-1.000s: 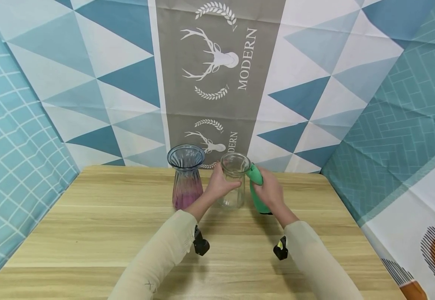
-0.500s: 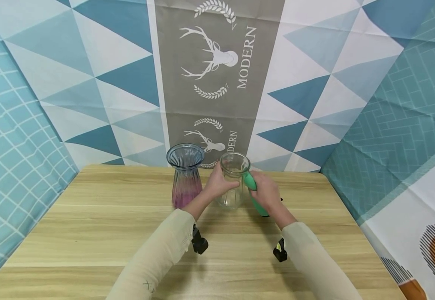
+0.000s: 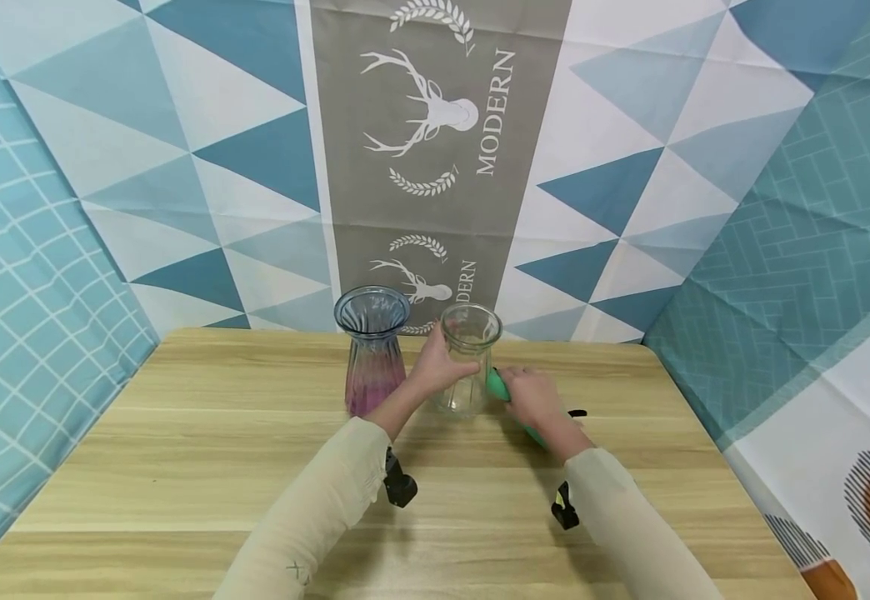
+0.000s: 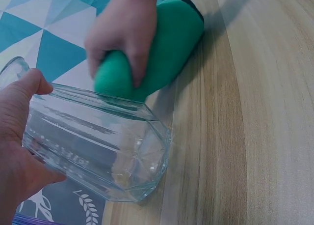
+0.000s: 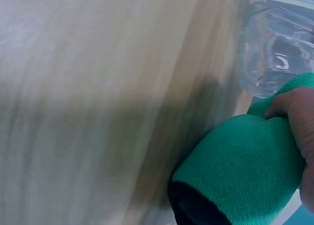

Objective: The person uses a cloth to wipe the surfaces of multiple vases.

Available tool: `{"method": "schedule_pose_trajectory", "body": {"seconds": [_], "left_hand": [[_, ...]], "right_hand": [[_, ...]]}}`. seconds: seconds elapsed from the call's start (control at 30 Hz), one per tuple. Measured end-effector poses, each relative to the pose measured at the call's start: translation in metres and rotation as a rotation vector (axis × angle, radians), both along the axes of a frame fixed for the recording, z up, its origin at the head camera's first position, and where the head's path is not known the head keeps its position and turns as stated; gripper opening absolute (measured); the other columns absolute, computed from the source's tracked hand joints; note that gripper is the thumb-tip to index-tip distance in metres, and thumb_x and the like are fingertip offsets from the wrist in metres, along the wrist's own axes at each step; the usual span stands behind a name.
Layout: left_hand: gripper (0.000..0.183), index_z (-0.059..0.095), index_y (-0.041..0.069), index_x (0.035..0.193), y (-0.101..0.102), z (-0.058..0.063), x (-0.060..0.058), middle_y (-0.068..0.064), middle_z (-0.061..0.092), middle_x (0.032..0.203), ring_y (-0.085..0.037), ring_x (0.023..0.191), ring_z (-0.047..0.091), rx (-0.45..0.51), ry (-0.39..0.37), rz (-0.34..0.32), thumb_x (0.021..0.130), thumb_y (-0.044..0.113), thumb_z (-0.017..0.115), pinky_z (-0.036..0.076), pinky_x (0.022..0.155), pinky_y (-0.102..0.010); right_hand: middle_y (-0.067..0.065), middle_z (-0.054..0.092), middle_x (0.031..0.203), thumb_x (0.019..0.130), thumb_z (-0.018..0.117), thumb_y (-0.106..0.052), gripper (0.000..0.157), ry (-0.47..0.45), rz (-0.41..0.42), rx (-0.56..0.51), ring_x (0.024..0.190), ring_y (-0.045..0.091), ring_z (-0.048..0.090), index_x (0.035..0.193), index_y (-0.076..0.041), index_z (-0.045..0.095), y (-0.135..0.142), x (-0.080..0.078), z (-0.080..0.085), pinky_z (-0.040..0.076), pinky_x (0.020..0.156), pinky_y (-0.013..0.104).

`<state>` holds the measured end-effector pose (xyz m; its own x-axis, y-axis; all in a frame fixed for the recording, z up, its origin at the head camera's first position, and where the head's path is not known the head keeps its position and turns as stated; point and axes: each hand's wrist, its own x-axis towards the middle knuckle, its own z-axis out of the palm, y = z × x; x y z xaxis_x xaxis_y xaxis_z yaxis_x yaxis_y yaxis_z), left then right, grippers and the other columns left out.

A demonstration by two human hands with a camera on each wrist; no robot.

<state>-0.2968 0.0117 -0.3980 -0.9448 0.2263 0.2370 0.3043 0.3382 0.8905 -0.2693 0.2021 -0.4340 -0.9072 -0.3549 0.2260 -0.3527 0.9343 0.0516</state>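
In the head view my left hand (image 3: 435, 368) grips a clear glass vase (image 3: 468, 398) with a wide rim, standing upright near the table's back edge. The left wrist view shows the thumb and a finger spread around the vase's upper part, below its rim. My right hand (image 3: 534, 397) holds a bunched green cloth (image 3: 498, 385) with a dark edge against the vase's right side. Up close in the right wrist view, fingers curl over the fuzzy cloth (image 5: 240, 161), whose loose end hangs toward the tabletop. Part of the cloth is hidden under the right hand and forearm.
A ribbed vase (image 3: 375, 358), bluish at the top and pink below, stands just left of the left hand. The wooden table (image 3: 255, 467) meets a patterned backdrop (image 3: 435, 167) behind the vases. Small black cameras (image 3: 401, 487) hang at both wrists.
The right hand has slid the green cloth down the vase's right side, from near the rim to lower on the body. The left hand and both vases have stayed in place.
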Motion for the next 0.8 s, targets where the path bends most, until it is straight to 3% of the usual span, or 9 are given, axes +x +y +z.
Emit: {"method": "schedule_pose_trajectory", "body": {"seconds": [0.27,0.4,0.57,0.67,0.8], "left_hand": [[0.093,0.021,0.004,0.143,-0.002,0.0,0.003,-0.018,0.043,0.138,-0.031,0.131,0.041,0.005,-0.058,0.012,0.07,0.015,0.077,0.036,0.11,-0.041],[0.096,0.018,0.003,0.144,-0.004,0.0,0.003,-0.02,0.041,0.139,-0.033,0.134,0.038,0.013,-0.066,0.009,0.071,0.019,0.079,0.034,0.111,-0.041],[0.094,0.024,0.002,0.142,-0.005,-0.002,0.003,-0.018,0.042,0.137,-0.031,0.132,0.04,0.016,-0.021,0.001,0.07,0.02,0.081,0.034,0.111,-0.041],[0.088,0.031,0.001,0.138,-0.005,-0.002,0.003,-0.017,0.043,0.133,-0.03,0.126,0.043,-0.013,0.019,0.022,0.068,0.021,0.082,0.036,0.109,-0.041],[0.082,0.038,0.003,0.134,-0.006,-0.001,0.003,-0.017,0.041,0.129,-0.03,0.119,0.045,-0.056,0.044,0.048,0.068,0.025,0.083,0.041,0.104,-0.042]], "right_hand": [[0.012,0.064,0.116,0.08,0.066,-0.009,0.045,-0.097,-0.014,0.052,0.102,0.033,0.061,0.124,-0.006,0.058,-0.002,0.001,-0.011,0.053,0.083,0.048],[0.011,0.065,0.114,0.08,0.065,-0.008,0.044,-0.095,-0.012,0.001,0.1,0.033,0.061,0.123,-0.007,0.058,0.0,0.001,-0.008,0.053,0.081,0.048],[0.011,0.065,0.113,0.082,0.064,-0.013,0.045,-0.087,-0.051,-0.106,0.096,0.03,0.063,0.127,-0.01,0.056,0.003,0.002,0.006,0.054,0.071,0.047],[0.012,0.065,0.111,0.086,0.062,-0.017,0.043,-0.049,-0.083,-0.228,0.091,0.029,0.063,0.129,-0.012,0.054,0.002,0.002,0.018,0.052,0.063,0.045],[0.011,0.066,0.103,0.086,0.061,-0.017,0.042,0.106,-0.068,-0.357,0.084,0.027,0.062,0.128,-0.014,0.055,-0.002,0.003,0.031,0.048,0.055,0.042]]}}
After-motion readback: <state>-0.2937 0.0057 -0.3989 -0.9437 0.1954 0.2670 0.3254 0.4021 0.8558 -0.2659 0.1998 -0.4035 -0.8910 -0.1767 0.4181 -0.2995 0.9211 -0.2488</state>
